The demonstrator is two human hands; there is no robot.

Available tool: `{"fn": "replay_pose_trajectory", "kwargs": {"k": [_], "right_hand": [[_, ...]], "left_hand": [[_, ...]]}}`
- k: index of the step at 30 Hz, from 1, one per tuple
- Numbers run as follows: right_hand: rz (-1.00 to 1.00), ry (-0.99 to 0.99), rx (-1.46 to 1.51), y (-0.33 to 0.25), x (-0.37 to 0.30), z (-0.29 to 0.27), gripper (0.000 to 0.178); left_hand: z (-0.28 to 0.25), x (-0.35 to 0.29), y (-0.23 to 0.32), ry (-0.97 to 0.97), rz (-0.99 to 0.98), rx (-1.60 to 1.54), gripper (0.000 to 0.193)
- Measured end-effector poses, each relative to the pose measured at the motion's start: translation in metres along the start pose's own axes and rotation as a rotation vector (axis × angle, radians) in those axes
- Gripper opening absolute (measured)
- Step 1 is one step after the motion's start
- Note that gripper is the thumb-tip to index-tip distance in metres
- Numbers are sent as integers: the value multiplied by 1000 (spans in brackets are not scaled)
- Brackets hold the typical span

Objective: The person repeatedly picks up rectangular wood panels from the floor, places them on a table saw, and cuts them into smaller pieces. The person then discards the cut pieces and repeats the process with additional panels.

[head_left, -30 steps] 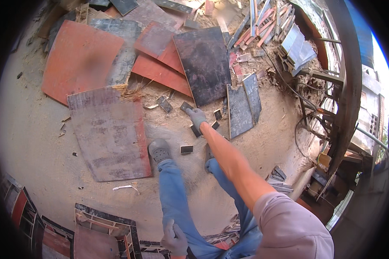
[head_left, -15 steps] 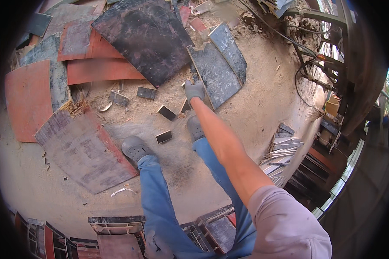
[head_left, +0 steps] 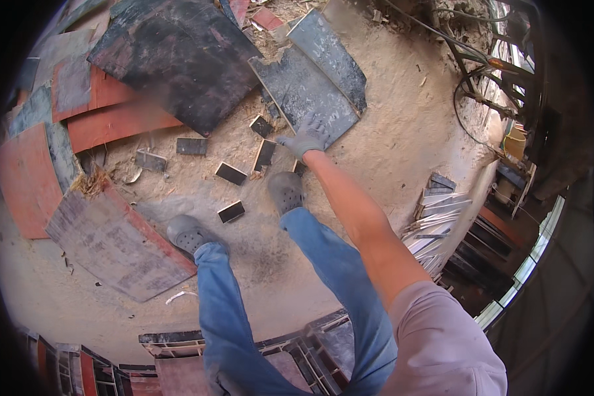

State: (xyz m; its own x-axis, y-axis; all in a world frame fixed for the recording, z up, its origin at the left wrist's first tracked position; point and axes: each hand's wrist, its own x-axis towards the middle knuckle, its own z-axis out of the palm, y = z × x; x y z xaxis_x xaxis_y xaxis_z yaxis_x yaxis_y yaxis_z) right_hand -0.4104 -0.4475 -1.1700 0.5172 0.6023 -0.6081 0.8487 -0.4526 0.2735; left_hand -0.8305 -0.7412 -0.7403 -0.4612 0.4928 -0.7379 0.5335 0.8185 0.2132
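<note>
My right hand [head_left: 308, 136], in a grey glove, is spread with its thumb out to the left and holds nothing. Its fingers lie over the near end of a worn grey-black board [head_left: 313, 92]; whether they press on it I cannot tell. A second grey board [head_left: 330, 56] lies along that board's right side. Just left of the hand is a small dark block with pale edges [head_left: 264, 154], and another small dark block [head_left: 261, 126] sits beyond it. Part of one more block [head_left: 299, 167] shows below my wrist. My left hand is out of the picture.
Large black [head_left: 178, 63] and red panels [head_left: 26, 178] overlap at the left. Dark blocks [head_left: 231, 173] are scattered near my grey clogs [head_left: 286, 191]. A warped panel [head_left: 119, 244] lies by my left foot. Thin strips [head_left: 439, 214] are heaped at the right, near a metal frame [head_left: 541, 79].
My right hand has gone from closed by a small block to spread over the grey board's near end. The block now lies uncovered on the ground. The whole view has shifted.
</note>
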Motion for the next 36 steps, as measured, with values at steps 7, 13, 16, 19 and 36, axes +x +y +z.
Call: {"fn": "replay_pose_trajectory", "kwargs": {"k": [7,13,16,19,36], "right_hand": [[33,188,-318,11,55,26,103],[-207,135,-155,65,-16,10,85],[-250,39,-112,110,-63,-4,86],[-239,-114,-53,125,-86,-35,85],[-326,185,489,259,-65,-206,33]], "left_hand": [[18,0,3,108,179,76,26],[19,-20,-16,-111,129,212,34],[25,-12,-37,-49,563,290,40],[42,-6,16,96,541,96,25],[45,-16,21,64,484,227,17]]}}
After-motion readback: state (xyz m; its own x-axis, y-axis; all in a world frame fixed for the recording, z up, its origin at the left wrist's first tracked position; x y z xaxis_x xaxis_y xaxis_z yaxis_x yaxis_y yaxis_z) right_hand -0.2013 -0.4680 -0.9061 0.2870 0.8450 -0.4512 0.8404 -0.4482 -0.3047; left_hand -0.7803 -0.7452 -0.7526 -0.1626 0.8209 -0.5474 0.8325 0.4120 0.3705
